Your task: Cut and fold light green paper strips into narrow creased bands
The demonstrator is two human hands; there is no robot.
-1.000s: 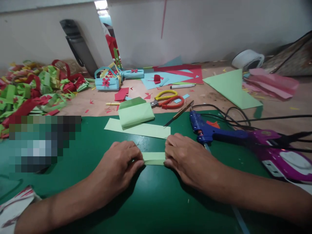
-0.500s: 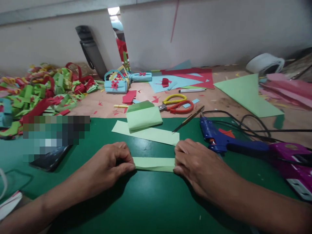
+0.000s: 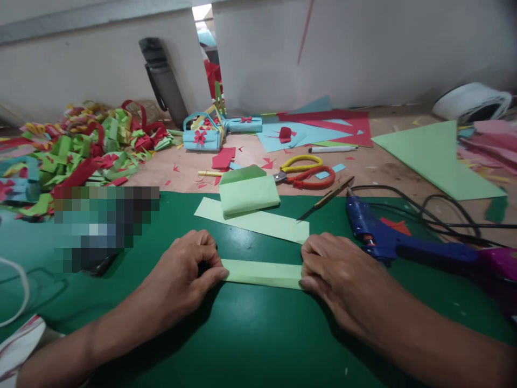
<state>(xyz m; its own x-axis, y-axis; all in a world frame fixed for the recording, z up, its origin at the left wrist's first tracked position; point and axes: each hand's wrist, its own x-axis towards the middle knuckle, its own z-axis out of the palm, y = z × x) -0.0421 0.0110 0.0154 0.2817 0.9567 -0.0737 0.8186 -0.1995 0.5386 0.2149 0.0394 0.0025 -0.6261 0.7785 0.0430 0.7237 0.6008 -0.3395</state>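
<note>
My left hand (image 3: pixel 194 269) and right hand (image 3: pixel 339 275) cover the ends of the pale green strip (image 3: pixel 262 274), so I can't see how far it runs under my fingers. Folded green paper (image 3: pixel 250 195) hides part of the second strip (image 3: pixel 258 227) and the tips of the scissors (image 3: pixel 297 178). Blocky pixels blot out most of a dark device (image 3: pixel 109 226). The right edge cuts off my forearm, the blurred purple object (image 3: pixel 498 264) and some pink paper (image 3: pixel 498 143); the left edge crops my sleeve (image 3: pixel 24 345), a white cord (image 3: pixel 26 291) and a blue paper piece (image 3: pixel 26 188).
</note>
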